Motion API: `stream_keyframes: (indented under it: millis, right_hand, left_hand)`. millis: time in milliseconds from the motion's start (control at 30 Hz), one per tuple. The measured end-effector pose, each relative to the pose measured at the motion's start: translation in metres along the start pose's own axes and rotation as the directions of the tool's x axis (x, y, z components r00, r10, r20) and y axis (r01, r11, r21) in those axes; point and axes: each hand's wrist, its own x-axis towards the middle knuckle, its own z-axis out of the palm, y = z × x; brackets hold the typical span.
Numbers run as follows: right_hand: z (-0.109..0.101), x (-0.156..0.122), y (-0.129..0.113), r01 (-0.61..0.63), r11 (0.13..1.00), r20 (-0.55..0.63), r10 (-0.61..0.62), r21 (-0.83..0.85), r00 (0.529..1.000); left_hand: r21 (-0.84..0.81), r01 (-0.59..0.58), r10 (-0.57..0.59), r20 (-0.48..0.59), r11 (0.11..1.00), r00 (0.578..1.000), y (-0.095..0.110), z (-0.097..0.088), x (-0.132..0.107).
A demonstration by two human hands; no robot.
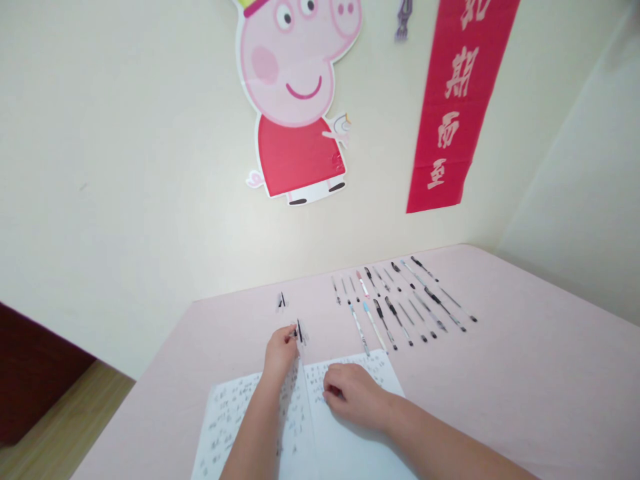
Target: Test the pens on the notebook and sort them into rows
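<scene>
My left hand (281, 351) reaches past the top edge of an open notebook (345, 447) and pinches a small clear pen cap (299, 331) with a black tip on the pink table (525, 373). My right hand (353, 396) rests on the notebook's right page, fingers curled under; what they hold, if anything, is hidden. The notebook's white pages carry handwritten marks. A second small cap (282, 301) lies farther back near the wall. Several pens (400, 300) lie in rows to the right of my hands.
A cream wall rises behind the table with a cartoon pig cut-out (297, 100) and a red banner (457, 107) with pale characters. A dark red piece of furniture (30, 373) and wooden floor (65, 427) show at lower left.
</scene>
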Motion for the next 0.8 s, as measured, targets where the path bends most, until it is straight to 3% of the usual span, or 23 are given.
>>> stream_keyframes:
  millis: [100, 200, 333, 433, 600, 800]
  right_hand:
    - [0.000, 0.000, 0.000, -0.011, 1.000, 0.003, 0.011, 0.000, 1.000]
    - [0.000, 0.000, -0.001, -0.013, 1.000, -0.001, 0.013, 0.001, 1.000]
    - [-0.002, 0.000, -0.003, -0.028, 1.000, 0.005, 0.028, 0.001, 1.000]
    - [-0.003, 0.002, -0.005, -0.062, 0.998, 0.008, 0.062, 0.019, 0.998]
    - [-0.009, 0.004, -0.008, -0.111, 0.993, 0.057, 0.109, 0.037, 0.992]
    - [-0.025, 0.021, -0.016, -0.126, 0.991, 0.129, 0.120, 0.037, 0.984]
  left_hand:
    - [0.110, -0.129, 0.134, -0.039, 0.985, 0.990, 0.003, 0.002, 0.003]
    - [0.119, -0.070, 0.075, -0.038, 0.990, 0.996, 0.004, 0.003, 0.001]
    - [-0.086, 0.103, -0.105, -0.021, 0.991, 0.994, 0.009, 0.002, -0.010]
    - [-0.263, 0.160, -0.164, 0.007, 0.951, 0.986, 0.015, 0.001, -0.023]
    - [-0.487, 0.207, -0.180, 0.102, 0.849, 0.978, 0.020, -0.001, -0.040]
    - [-0.662, 0.231, -0.168, 0.159, 0.713, 0.973, 0.016, -0.005, -0.034]
